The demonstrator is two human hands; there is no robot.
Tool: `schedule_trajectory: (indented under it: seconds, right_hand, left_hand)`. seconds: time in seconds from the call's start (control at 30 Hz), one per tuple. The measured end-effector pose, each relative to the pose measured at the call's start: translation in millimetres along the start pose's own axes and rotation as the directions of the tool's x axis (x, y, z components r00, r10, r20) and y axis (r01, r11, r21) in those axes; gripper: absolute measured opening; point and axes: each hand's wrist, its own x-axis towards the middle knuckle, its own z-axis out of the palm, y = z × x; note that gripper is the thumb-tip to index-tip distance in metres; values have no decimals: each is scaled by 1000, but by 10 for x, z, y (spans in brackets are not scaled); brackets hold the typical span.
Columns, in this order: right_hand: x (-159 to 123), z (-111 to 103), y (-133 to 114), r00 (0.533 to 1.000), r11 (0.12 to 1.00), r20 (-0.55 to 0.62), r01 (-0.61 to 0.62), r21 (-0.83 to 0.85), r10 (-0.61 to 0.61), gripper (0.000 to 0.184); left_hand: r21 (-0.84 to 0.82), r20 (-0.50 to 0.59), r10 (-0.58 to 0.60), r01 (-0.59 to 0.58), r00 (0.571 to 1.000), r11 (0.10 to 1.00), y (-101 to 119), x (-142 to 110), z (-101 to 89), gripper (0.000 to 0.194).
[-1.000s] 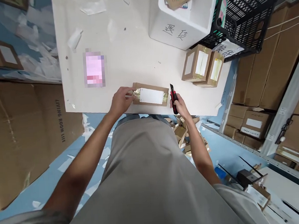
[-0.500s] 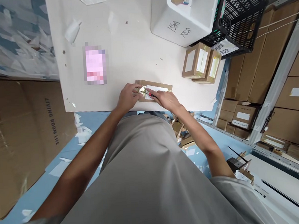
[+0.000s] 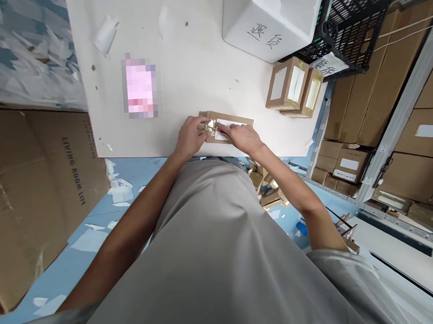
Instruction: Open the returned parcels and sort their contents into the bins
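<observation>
A small cardboard box [image 3: 232, 116] lies near the front edge of the white table, with a white label and shiny clear tape [image 3: 211, 126] on its top. My left hand [image 3: 192, 135] grips the left end of this box, fingers curled over the taped part. In my right hand [image 3: 245, 138] is a black and red box cutter [image 3: 219, 130], mostly covered by the fingers. Its tip points left at the tape beside the label, and my index finger is stretched along it. The blade itself is too small to make out.
Two taped cartons [image 3: 287, 87] stand to the right, before a white bin [image 3: 267, 32] and a black crate [image 3: 354, 21]. A blurred pink item [image 3: 140, 88] and crumpled white paper [image 3: 106, 34] lie left on the table. A large carton [image 3: 38, 192] stands left; shelves hold boxes at right.
The view has shifted slightly. My left fingers have closed in toward the tape, and the box cutter's tip stays at the taped end. The box keeps its place on the table.
</observation>
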Motion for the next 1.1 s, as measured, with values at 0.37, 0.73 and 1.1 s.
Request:
schedule_trajectory:
  seconds: [0.37, 0.73, 1.1]
  right_hand:
    - [40, -150, -64, 1000, 998, 0, 17, -54, -17, 61]
    - [-369, 290, 733, 998, 997, 10, -67, -27, 67, 52]
    - [-216, 550, 887, 998, 989, -70, 6, 145, 4, 42]
  left_hand:
    - [-2, -24, -56, 56, 998, 998, 37, -7, 11, 41]
    - [35, -142, -108, 114, 984, 993, 201, -107, 131, 45]
    - [349, -196, 10, 61, 981, 935, 373, 12, 626, 85]
